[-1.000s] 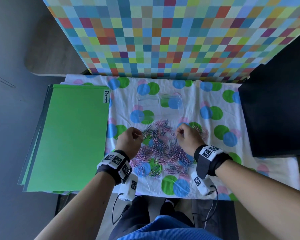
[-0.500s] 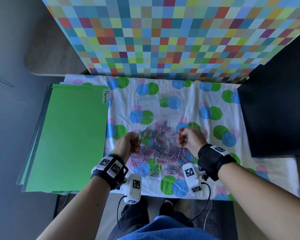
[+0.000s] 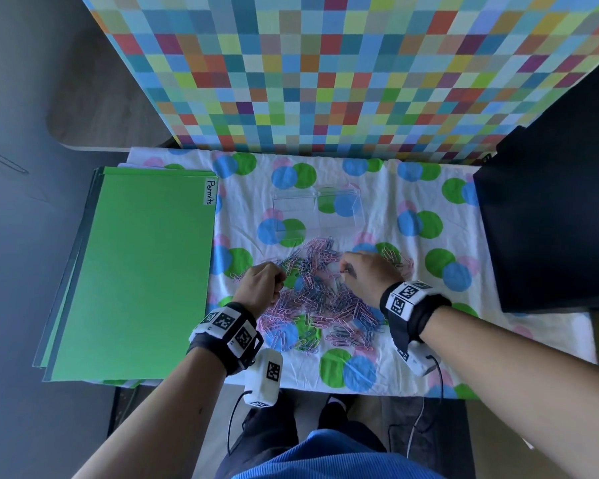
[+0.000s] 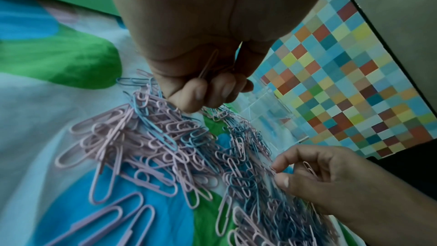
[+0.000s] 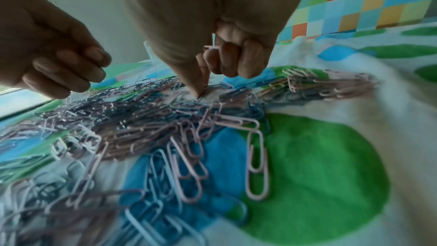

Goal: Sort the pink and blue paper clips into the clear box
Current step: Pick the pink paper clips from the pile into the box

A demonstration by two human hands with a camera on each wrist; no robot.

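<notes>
Many pink and blue paper clips (image 3: 320, 299) lie in a big mixed pile on the table (image 3: 519, 326). Just past the pile, on the far side, the clear box (image 3: 315, 209) looks empty. Picking has begun. The left hand (image 3: 260, 288) is curled around a few pink clips. The right hand (image 3: 370, 278) pinches another. Next, they must go into the box, each color apart.
</notes>
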